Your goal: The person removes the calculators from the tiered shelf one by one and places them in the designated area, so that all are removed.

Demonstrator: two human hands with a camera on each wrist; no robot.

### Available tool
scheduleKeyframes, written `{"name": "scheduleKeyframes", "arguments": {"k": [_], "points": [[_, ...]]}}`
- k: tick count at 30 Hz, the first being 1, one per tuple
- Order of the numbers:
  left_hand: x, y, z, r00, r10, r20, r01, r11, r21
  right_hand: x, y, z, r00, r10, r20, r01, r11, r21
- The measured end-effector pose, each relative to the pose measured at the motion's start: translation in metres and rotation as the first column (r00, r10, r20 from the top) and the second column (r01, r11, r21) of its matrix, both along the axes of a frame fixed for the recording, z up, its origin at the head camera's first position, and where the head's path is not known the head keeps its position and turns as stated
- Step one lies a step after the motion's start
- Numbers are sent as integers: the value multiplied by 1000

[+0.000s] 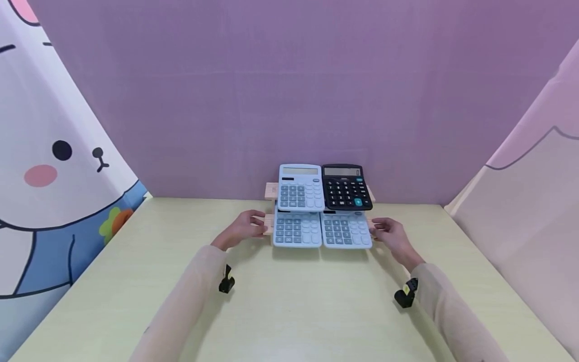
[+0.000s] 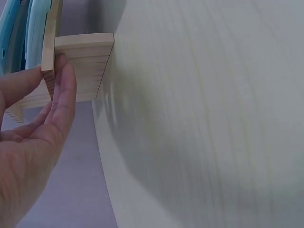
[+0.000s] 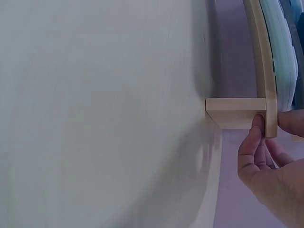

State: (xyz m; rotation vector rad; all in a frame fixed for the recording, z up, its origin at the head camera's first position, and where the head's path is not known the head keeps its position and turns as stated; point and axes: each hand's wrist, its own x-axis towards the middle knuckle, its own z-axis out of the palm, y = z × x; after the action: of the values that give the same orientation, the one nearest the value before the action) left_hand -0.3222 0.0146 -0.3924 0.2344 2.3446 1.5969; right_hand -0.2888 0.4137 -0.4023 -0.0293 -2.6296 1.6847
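A small two-tier wooden rack (image 1: 271, 191) stands near the back of the table with calculators on both tiers. A light blue calculator (image 1: 300, 187) and a black calculator (image 1: 346, 187) sit side by side on the upper tier. Below them lie a light blue calculator (image 1: 297, 230) on the left and another light blue calculator (image 1: 346, 231) on the right. My left hand (image 1: 244, 224) pinches the left end of the lower shelf board (image 2: 49, 47) between thumb and fingers. At the opposite end, my right hand (image 1: 392, 236) pinches the same board (image 3: 270, 116), thumb on top, fingers underneath.
The pale wooden table (image 1: 298, 306) reaches back to a purple cloth (image 1: 289, 90). A cloth with a cartoon figure (image 1: 40, 151) hangs at the left, a pale pink one (image 1: 534, 201) at the right. Black wrist cameras (image 1: 227, 280) sit by both sleeves.
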Motion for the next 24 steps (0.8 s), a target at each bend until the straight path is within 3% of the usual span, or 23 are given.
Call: {"name": "scheduleKeyframes", "arguments": {"k": [17,24], "points": [[1,1,1,1000,19,12,-19,1000,-12,0,5,-3,999,36,-20,-38,997,-63],[3,4,3,999,39,13,-39,997,-63,-2,7,-4,999,49,-20,-50,995,-88]]}}
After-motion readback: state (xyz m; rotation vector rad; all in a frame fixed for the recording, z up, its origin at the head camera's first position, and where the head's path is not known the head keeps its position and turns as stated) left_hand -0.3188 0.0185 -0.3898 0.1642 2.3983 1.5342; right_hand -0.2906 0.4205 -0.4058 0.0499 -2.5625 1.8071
